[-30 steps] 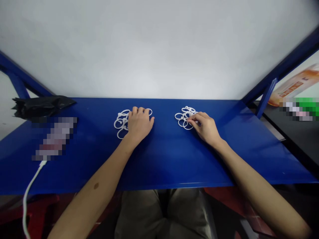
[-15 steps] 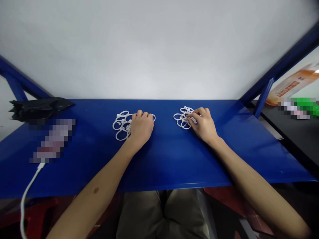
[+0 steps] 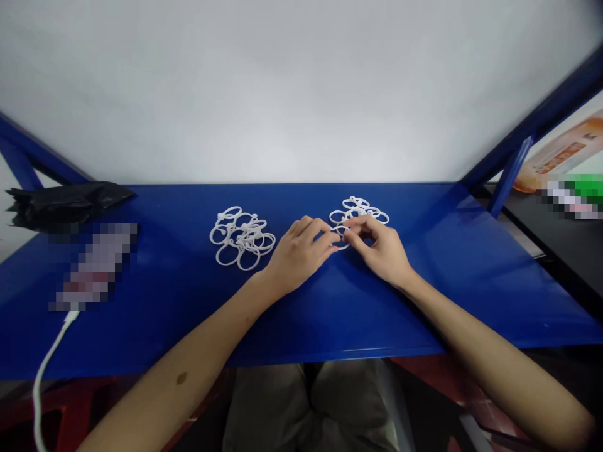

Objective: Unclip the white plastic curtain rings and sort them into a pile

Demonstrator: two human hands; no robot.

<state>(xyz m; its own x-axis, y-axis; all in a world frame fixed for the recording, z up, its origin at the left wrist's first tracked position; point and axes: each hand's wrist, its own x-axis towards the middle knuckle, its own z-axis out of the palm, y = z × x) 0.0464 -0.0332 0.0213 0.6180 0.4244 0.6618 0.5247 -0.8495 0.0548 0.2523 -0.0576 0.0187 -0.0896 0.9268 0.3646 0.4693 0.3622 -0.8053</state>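
Two heaps of white plastic rings lie on the blue table [image 3: 330,307]. The left heap [image 3: 241,236] lies by itself, with no hand on it. The right heap [image 3: 358,212] sits just beyond my two hands. My left hand [image 3: 301,254] and my right hand [image 3: 379,248] meet at the near edge of the right heap. Their fingertips pinch a single white ring [image 3: 342,233] between them. Both hands have their fingers curled in.
A black bag [image 3: 63,202] lies at the far left, with a blurred object [image 3: 92,267] in front of it and a white cable [image 3: 47,370] running off the table's front edge. Blue frame bars [image 3: 532,129] rise at the right. A grey wall stands behind.
My left hand left the left heap and moved right to meet my right hand. Both now pinch one ring at the right heap. The left heap lies uncovered.
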